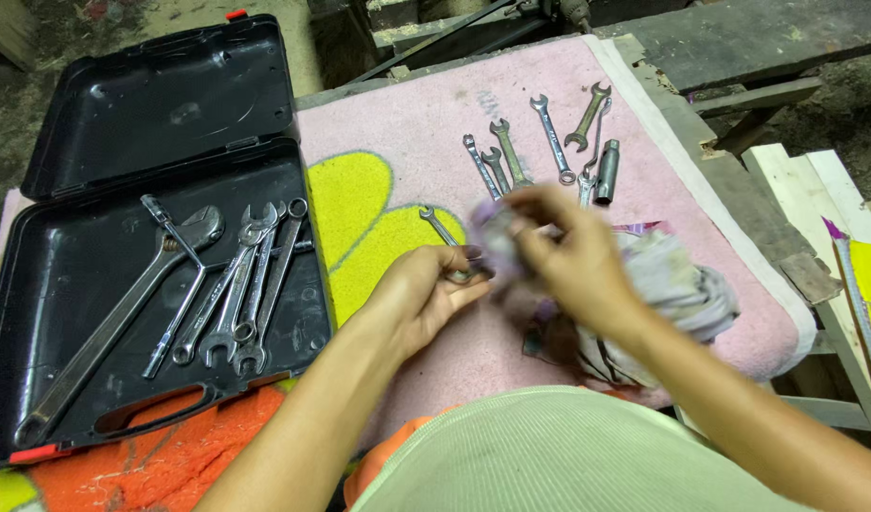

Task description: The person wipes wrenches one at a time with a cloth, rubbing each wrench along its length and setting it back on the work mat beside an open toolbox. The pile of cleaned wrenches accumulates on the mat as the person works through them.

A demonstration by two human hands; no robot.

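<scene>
A pink mat [426, 123] with a yellow flower shape is seen from above, laid over a rough wooden bench [739, 57]. Near the middle of the view, a small combination wrench [442, 232] is gripped at its lower end by the left hand [426, 294], fingers closed around it, while its ring end points up and to the left over the mat. Just beside it, a bunch of grey cloth [677, 284] is clutched in the right hand [563, 251]; the fingers are closed on the cloth, which is pressed against the wrench where the left hand holds it. The right hand and the cloth at its fingertips are blurred. The rest of the cloth trails to the right and lies heaped on the mat.

Above the hands, a row of loose wrenches [511, 152] is spread on the mat, with a dark socket tube [607, 173] lying at the right end of the row.

To the left, an open black plastic tool case [151, 104] is set partly on the mat, its lid folded back. Inside its lower half, a large adjustable wrench [123, 313] lies diagonally, and several spanners [251, 284] are laid side by side just to its right. An orange patch of fabric [170, 465] is visible below the case.
</scene>
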